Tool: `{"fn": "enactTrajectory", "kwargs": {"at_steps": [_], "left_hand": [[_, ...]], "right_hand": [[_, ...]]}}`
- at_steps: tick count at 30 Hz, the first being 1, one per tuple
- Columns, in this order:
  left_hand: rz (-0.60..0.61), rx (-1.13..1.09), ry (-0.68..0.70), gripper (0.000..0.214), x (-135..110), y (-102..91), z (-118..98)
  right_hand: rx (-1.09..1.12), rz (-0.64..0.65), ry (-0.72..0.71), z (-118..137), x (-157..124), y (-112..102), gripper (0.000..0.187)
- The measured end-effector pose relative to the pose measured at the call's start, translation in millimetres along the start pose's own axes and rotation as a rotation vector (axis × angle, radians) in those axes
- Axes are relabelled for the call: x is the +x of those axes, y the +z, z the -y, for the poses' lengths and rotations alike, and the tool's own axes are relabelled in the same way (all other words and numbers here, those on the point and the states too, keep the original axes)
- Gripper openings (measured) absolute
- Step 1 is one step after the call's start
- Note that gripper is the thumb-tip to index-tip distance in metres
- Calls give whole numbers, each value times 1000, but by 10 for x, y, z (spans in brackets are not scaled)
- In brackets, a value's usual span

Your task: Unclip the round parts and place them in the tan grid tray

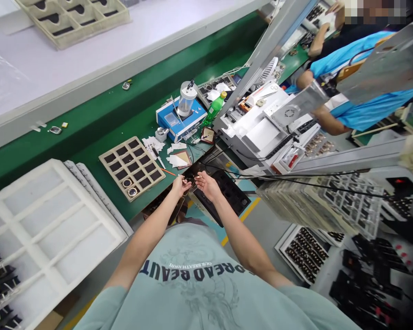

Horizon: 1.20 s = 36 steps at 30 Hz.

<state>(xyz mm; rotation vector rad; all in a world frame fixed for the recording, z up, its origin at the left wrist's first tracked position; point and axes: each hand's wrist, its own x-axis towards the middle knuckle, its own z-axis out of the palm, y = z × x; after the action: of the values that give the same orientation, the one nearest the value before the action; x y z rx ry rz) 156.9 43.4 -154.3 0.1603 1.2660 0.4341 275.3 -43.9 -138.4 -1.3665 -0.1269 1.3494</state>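
Close together at the front edge of the green bench are my two hands. My left hand (181,184) has its fingers curled and pinched around something small that I cannot make out. My right hand (207,185) is likewise closed in a pinch, and what it grips is too small to name. A dark patch shows between the fingertips. Left of the hands lies a compartment tray (145,195) with dark pads and two round watch-like pieces (132,191) in its near corner. An orange stick (168,172) and white paper scraps (177,160) lie just beyond my left hand.
A blue device (172,121) carries a clear canister (186,101); a green bottle (214,109) stands beside it. A white machine (254,123) is to the right, with a co-worker in blue sleeves (354,59) behind. White partitioned trays (55,229) fill the left.
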Motion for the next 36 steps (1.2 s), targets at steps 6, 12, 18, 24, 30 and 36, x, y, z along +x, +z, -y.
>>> {"fn": "enactTrajectory", "kwargs": {"at_steps": [6, 12, 18, 24, 30, 36], "left_hand": [[91, 135, 245, 21, -456, -264, 73], [-8, 272, 587, 7, -682, -759, -57], [-100, 179, 518, 14, -808, -1420, -328], [-126, 30, 515, 22, -944, -1833, -511], [-180, -26, 540, 18, -1052, -2098, -585], [-197, -135, 498, 18, -1311, -2308, -466]], "right_hand": [[-310, 26, 46, -79, -20, 273, 66], [-543, 171, 74, -308, -89, 726, 65], [-915, 449, -333, -436, -104, 1237, 61], [-1113, 638, -538, -547, -108, 1775, 47], [-1075, 692, -516, -739, -112, 2066, 48], [-1117, 609, -344, -993, 312, 2410, 47]]}}
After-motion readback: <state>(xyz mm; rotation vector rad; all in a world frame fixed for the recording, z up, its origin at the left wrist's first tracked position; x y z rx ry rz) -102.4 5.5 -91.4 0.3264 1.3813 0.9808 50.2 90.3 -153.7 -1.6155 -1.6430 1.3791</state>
